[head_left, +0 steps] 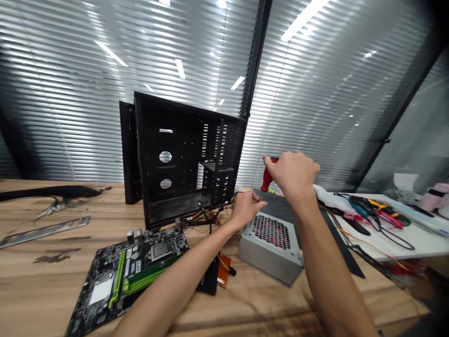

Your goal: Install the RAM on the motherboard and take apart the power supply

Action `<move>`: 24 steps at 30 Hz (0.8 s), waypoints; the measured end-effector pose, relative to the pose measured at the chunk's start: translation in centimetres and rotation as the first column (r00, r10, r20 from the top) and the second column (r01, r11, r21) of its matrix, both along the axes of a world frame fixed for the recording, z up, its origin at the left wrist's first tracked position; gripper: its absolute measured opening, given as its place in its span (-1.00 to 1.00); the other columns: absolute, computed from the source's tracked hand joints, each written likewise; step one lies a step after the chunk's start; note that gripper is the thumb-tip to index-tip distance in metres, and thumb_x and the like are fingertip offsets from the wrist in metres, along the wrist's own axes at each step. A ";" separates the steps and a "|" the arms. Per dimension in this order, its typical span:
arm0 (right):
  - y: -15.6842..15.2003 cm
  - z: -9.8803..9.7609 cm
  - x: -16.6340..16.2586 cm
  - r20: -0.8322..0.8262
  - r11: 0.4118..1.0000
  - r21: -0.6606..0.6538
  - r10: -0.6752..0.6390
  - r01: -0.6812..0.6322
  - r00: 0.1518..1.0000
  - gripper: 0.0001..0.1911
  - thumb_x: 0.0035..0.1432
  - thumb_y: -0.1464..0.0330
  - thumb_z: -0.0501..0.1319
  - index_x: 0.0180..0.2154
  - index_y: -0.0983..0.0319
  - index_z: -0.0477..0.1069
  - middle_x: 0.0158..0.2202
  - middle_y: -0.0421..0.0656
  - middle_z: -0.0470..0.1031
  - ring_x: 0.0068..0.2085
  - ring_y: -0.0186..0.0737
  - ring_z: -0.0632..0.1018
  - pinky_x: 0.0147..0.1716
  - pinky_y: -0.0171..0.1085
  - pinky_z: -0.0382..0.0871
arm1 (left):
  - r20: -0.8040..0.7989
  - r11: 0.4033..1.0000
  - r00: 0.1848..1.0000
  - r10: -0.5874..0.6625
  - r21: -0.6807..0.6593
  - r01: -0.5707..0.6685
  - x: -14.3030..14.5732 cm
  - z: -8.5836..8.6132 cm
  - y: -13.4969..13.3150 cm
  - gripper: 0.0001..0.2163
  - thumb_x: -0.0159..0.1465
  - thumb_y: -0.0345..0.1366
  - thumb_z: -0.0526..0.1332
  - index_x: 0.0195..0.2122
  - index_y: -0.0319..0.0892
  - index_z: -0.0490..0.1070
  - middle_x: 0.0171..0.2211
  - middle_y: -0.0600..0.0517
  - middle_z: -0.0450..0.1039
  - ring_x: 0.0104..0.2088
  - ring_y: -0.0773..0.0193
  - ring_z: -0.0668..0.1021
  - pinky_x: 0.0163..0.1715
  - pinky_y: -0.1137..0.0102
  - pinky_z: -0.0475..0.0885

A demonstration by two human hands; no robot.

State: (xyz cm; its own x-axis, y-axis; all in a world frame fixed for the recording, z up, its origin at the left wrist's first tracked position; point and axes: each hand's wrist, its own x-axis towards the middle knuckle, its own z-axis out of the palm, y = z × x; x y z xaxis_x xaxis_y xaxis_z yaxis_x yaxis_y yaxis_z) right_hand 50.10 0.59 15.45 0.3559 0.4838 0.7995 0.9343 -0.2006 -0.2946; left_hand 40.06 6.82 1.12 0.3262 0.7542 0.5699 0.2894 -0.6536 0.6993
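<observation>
My right hand is wrapped round the red handle of a screwdriver, which is held nearly upright with its tip pointing down. A grey metal power supply with a honeycomb grille sits on the table just below. My left hand is at the power supply's far left corner, close to the screwdriver's lower end. Its fingers are curled together, and what they pinch, if anything, is hidden. Bundled cables with connectors lie to the left of that hand.
A black computer case stands open at the back. A motherboard lies at the front left, partly behind my left forearm. Farther left are a metal strip and black cables. Tools and wires crowd the white table at right.
</observation>
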 end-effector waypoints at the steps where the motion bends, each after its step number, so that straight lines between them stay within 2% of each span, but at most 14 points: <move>1: -0.4 0.2 -0.1 0.037 0.999 -0.039 -0.023 0.024 0.999 -0.45 0.23 -0.08 0.26 -0.55 0.21 0.38 -0.40 0.21 0.49 -0.13 0.35 0.58 -0.14 0.08 0.36 | -0.006 1.000 1.000 0.000 0.015 0.000 0.0 0.0 0.0 -0.75 0.18 -0.18 0.51 -0.43 -0.19 0.51 -0.46 0.09 0.55 -0.40 0.29 0.53 -0.38 0.42 0.24; 4: -1.0 1.0 0.0 0.122 0.976 -0.213 -0.018 0.043 0.992 -0.44 0.30 -0.09 0.14 -0.44 0.25 0.49 -0.32 0.22 0.56 -0.17 0.29 0.60 -0.21 0.01 0.37 | -0.029 0.999 0.999 -0.026 0.031 0.027 -0.6 0.1 0.4 -0.75 0.18 -0.13 0.50 -0.38 -0.17 0.53 -0.41 0.08 0.58 -0.36 0.26 0.55 -0.34 0.42 0.29; 8: -0.7 1.7 2.1 0.095 0.913 -0.377 0.205 -0.155 0.974 -0.44 0.35 -0.07 0.05 -0.32 0.24 0.54 -0.31 0.11 0.62 -0.21 0.15 0.61 -0.23 -0.09 0.35 | -0.001 0.977 0.977 -0.212 -0.005 0.212 -1.5 0.4 0.7 -0.85 0.28 -0.19 0.41 -0.28 -0.16 0.60 -0.30 0.04 0.65 -0.27 0.22 0.61 -0.28 0.43 0.37; 11: -0.6 1.7 3.9 0.010 0.845 -0.368 0.420 -0.387 0.907 -0.57 0.38 0.07 0.08 -0.08 0.24 0.54 -0.12 0.03 0.65 -0.13 0.02 0.61 -0.16 -0.16 0.37 | 0.071 0.945 0.951 -0.301 -0.110 0.307 -1.8 0.6 0.5 -0.92 0.29 -0.30 0.36 -0.29 -0.20 0.60 -0.32 0.02 0.66 -0.31 0.23 0.63 -0.32 0.43 0.39; 13: -0.9 1.7 4.5 -0.066 0.780 -0.346 0.533 -0.521 0.843 -0.59 0.38 0.11 0.11 0.06 0.20 0.49 -0.01 -0.02 0.64 -0.08 -0.05 0.60 -0.13 -0.20 0.38 | 0.088 0.953 0.962 -0.259 -0.140 0.269 -1.7 0.7 0.2 -0.90 0.24 -0.29 0.41 -0.34 -0.21 0.58 -0.37 0.03 0.64 -0.36 0.24 0.62 -0.36 0.44 0.37; 15: -1.4 1.8 4.4 -0.111 0.753 -0.336 0.564 -0.565 0.818 -0.58 0.37 0.05 0.13 0.06 0.16 0.50 0.00 -0.06 0.64 -0.08 -0.07 0.60 -0.13 -0.21 0.39 | 0.077 0.974 0.978 -0.194 -0.105 0.201 -1.6 0.7 0.0 -0.82 0.18 -0.25 0.48 -0.40 -0.21 0.55 -0.42 0.05 0.61 -0.37 0.25 0.59 -0.37 0.44 0.33; 19: -2.2 2.2 3.2 -0.076 0.856 -0.283 0.429 -0.432 0.900 -0.50 0.24 -0.14 0.22 -0.17 0.14 0.57 -0.16 -0.05 0.66 -0.15 -0.01 0.59 -0.21 -0.18 0.35 | 0.060 0.994 0.993 -0.106 -0.030 0.107 -1.1 0.5 -0.2 -0.72 0.14 -0.16 0.53 -0.44 -0.19 0.49 -0.46 0.10 0.55 -0.39 0.28 0.56 -0.40 0.43 0.27; 24: -2.5 2.4 2.4 0.018 0.937 -0.278 0.226 -0.212 0.974 -0.46 0.18 -0.17 0.24 -0.49 0.14 0.49 -0.52 -0.02 0.52 -0.31 0.07 0.56 -0.31 -0.12 0.26 | 0.059 0.997 0.995 -0.080 -0.008 0.081 -0.6 -0.1 -0.2 -0.75 0.18 -0.14 0.50 -0.40 -0.16 0.51 -0.46 0.10 0.56 -0.40 0.28 0.56 -0.40 0.43 0.29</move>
